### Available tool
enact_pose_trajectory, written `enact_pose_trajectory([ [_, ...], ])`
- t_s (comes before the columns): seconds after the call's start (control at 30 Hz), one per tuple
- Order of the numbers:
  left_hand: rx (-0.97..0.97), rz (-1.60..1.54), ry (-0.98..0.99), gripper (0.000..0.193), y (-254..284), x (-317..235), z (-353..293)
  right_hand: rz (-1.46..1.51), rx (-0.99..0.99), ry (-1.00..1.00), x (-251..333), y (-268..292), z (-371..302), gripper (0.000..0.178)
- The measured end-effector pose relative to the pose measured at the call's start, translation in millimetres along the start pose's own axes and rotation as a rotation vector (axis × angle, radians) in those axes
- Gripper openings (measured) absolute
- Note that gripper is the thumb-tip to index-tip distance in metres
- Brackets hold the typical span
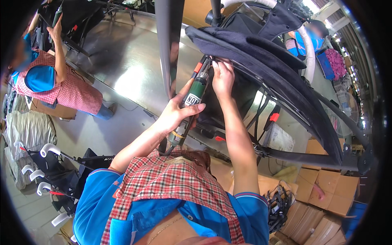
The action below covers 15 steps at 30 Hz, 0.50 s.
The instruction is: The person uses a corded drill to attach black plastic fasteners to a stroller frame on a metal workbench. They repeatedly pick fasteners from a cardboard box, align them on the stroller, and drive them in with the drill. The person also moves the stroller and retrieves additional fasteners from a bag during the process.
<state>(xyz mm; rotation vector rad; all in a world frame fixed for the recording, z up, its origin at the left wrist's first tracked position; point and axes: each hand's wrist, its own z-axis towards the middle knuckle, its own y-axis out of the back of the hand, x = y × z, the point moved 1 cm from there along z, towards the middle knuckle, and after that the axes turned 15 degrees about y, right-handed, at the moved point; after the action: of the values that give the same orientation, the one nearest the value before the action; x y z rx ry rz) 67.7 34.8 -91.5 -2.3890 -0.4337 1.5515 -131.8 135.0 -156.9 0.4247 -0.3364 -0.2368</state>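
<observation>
Green driver [199, 87] tilted in L hand [176, 113], fingers wrapped; R hand [223, 79] upright, fingers pinched nr driver's tip.

Cardboard boxes [328, 190] at lower right, curved white handles [50, 149] and pale crumpled sheeting [32, 127] at left.

Classed as assembly workshop, factory type. Judged from: long metal bench [139, 43], green power driver [197, 87], canopied frame [245, 47], co-worker [61, 92] in blue shirt and checked apron matching the wearer's clothes, cardboard boxes [337, 190] at right, white-handled frames [50, 150] grouped at left.
</observation>
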Motion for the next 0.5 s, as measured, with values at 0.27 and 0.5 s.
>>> enact_pose_trajectory([
  [0.27, -0.045, 0.036, -0.010, 0.093, -4.6, 1.6, 4.9, 0.132, -0.069, -0.043, 5.3, 3.6, 3.3, 0.020],
  [0.5, -0.067, 0.003, -0.040, 0.092, -6.7, 7.3, 11.3, 0.021, -0.096, -0.035, 18.4, 3.5, 10.5, 0.016],
])
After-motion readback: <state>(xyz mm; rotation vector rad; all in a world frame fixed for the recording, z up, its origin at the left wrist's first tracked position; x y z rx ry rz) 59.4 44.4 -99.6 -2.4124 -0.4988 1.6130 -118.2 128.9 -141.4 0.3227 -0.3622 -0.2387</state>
